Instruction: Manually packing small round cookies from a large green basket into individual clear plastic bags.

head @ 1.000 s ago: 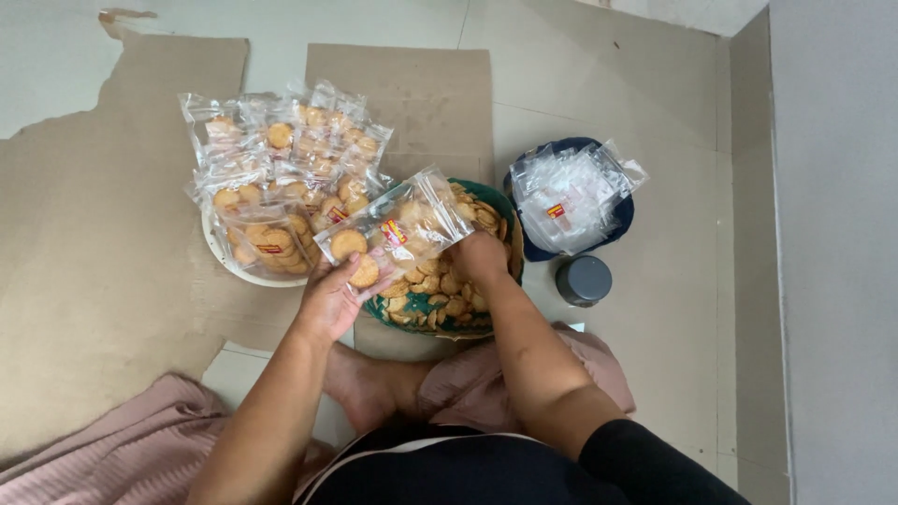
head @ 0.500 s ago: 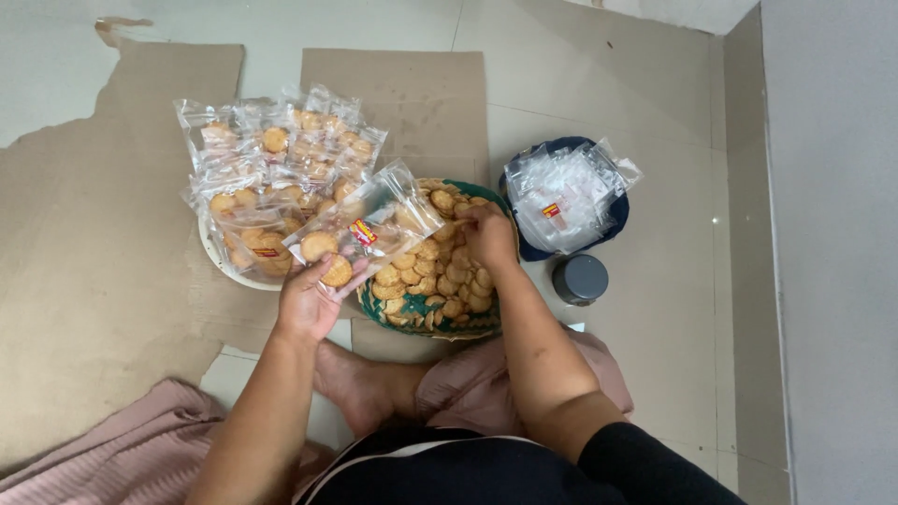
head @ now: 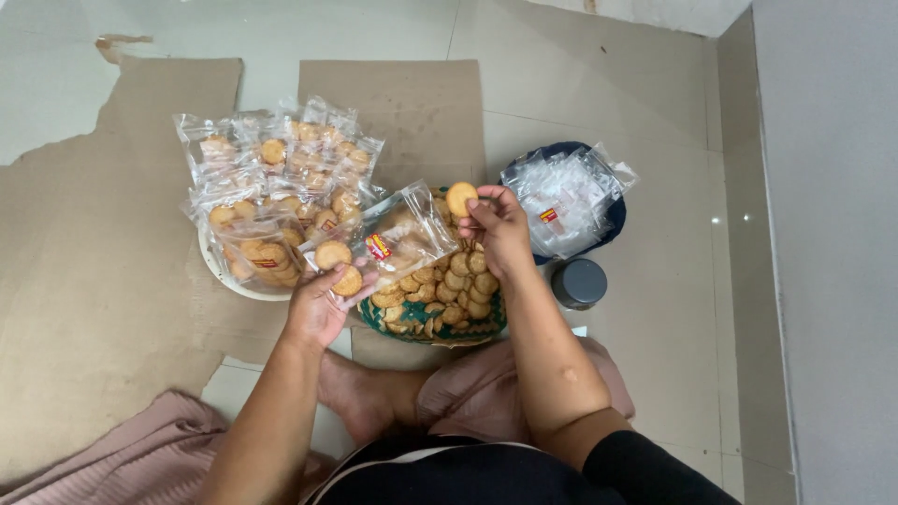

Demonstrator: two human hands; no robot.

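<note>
Two hands are working: our left hand [head: 316, 309] is gripping a clear bag [head: 393, 241], while our right hand [head: 500, 224] fingers are pinching one round biscuit [head: 460, 198] above the green basket [head: 412, 327].

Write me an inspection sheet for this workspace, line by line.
Surface: tiled floor partly covered by flattened cardboard.
Job's things: left hand holds a clear bag with two biscuits in it; right hand pinches one biscuit at the bag's mouth; green tray of loose biscuits beneath.
Clutter: filled bags heaped on a white plate; blue bowl of empty bags; grey lid.
Grippers: both bare hands busy.
Cables: nothing seen.
Surroundings: grey wall at right; pink cloth by the legs.
</note>
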